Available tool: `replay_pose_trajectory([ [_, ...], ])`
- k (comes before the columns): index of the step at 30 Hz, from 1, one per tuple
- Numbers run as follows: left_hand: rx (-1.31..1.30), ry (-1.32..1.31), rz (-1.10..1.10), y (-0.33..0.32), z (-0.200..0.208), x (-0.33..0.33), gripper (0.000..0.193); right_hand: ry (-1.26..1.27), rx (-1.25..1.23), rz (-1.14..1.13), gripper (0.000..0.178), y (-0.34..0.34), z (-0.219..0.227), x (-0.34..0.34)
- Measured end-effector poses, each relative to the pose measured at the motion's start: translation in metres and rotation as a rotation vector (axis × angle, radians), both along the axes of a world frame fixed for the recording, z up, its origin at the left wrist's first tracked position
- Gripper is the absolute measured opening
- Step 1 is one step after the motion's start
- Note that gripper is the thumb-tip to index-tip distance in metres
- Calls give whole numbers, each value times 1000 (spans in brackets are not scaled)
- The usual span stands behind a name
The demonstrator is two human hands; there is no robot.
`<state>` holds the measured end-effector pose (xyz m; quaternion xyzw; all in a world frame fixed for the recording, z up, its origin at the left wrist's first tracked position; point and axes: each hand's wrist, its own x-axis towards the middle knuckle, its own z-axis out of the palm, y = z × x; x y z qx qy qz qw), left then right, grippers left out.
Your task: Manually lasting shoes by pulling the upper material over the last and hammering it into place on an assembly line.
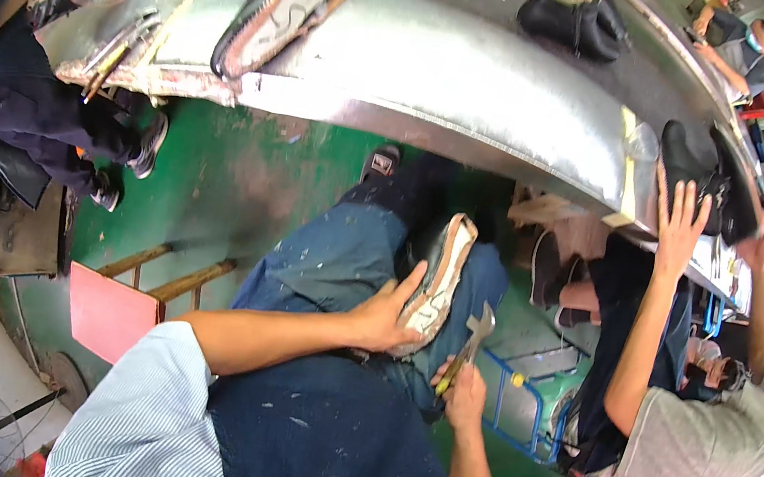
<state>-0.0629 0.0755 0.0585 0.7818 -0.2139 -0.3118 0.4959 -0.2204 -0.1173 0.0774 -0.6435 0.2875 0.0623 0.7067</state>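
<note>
Across my lap lies an unfinished dark shoe [437, 295], its pale, roughly edged underside turned up and one end pointing away from me. My left hand [384, 315] is wrapped around its near part, thumb along the side. To the right of the shoe, my right hand [461, 393] grips a hammer [478, 330] by its yellowish handle, metal head up. The hammer head is beside the shoe, apart from it. My blue, paint-flecked apron [325, 436] covers my lap.
A metal-covered bench [407, 57] runs across ahead, bearing another unfinished shoe [286, 15], hand tools [120, 51] and a black shoe [574, 21]. At right, a co-worker [705, 440] handles dark shoes [708, 177]. A pink-topped stool [111, 313] stands left, near another person's legs [57, 115].
</note>
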Motion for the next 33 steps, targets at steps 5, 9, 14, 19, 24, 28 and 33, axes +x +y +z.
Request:
replay_pose_trajectory([
  [5, 68, 19, -85, 17, 35, 41, 101, 36, 27, -134, 47, -1, 3, 8],
  [9, 54, -231, -104, 50, 138, 85, 79, -125, -39, -210, 43, -12, 11, 25],
  [14, -437, 78, 0, 33, 135, 110, 76, -221, 59, -230, 32, 0, 30, 63],
  [19, -467, 306, 103, 4, 62, 95, 44, -289, 36, -153, 35, 28, 36, 113],
  [24, -662, 649, -48, 14, 25, 84, 45, -400, 53, -189, 39, 35, 26, 139],
  [28, -735, 924, -29, 24, 16, 81, 67, -242, 153, -69, 40, 13, 12, 131],
  [33, -562, 377, -175, 17, 12, 80, 75, -339, 174, -93, 39, 18, 19, 138],
])
